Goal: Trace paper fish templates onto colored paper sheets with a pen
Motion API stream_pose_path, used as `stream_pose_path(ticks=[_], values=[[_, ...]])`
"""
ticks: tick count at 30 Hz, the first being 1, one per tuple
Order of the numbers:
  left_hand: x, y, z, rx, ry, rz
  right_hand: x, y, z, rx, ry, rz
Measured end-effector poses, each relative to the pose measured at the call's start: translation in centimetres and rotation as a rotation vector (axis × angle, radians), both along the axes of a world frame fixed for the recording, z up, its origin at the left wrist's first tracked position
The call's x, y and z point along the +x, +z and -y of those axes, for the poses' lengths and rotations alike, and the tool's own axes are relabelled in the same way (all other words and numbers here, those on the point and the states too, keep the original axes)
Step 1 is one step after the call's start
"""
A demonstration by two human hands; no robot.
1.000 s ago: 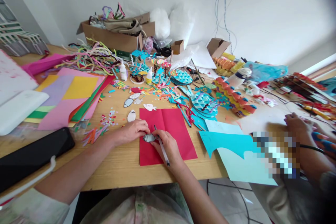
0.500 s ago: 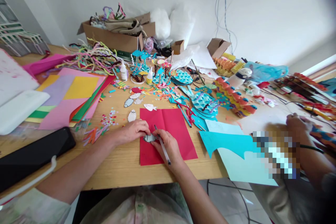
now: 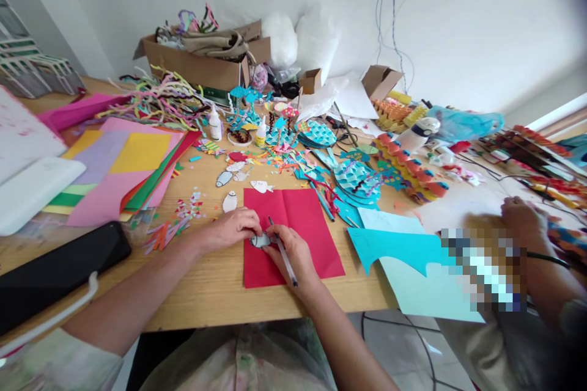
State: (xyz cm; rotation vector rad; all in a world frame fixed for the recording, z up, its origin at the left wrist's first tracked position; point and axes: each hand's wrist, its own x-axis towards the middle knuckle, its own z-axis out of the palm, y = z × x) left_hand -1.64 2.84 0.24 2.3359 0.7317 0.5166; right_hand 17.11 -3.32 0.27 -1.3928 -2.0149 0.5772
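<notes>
Grey paper fish [image 3: 260, 241] lies toward the red sheet's [image 3: 316, 233] 9 o'clock side, presumably light, easily creased, best held by its edges: left hand [image 3: 236, 227] nearly closed at 12 o'clock, grip unclear; right hand [image 3: 296, 256] curled round pen [image 3: 287, 264], fingertips near tail, 3 o'clock.

We can read no words, brands, numbers or signs at this crowded wooden table [image 3: 206, 293]. The yellow label [image 3: 260, 140] on 1 small bottle [image 3: 261, 129] and the faint print on the white bottle [image 3: 215, 125] near it are too small for us to make out, and a pixelated patch [image 3: 486, 270] covers part of our view at right.
</notes>
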Motion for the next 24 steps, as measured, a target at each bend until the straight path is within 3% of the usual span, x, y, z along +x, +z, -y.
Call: stream_pose_path(ticks=[11, 17, 21, 24], values=[[0.1, 0.0, 0.0, 0.008, 0.009, -0.01, 0.0, 0.1, 0.0, -0.014, 0.007, 0.007], [0.1, -0.1, -0.1, 0.009, -0.005, -0.004, 0.4, 2.0, 1.1, -0.033, -0.053, -0.228], [0.1, -0.2, -0.1, 0.008, -0.016, 0.012, 0.3, 3.4, 2.0, -0.238, 0.024, -0.389], [0.1, -0.2, -0.2, 0.01, -0.016, 0.02, -0.3, 3.4, 1.9, -0.359, 0.065, -0.461]])
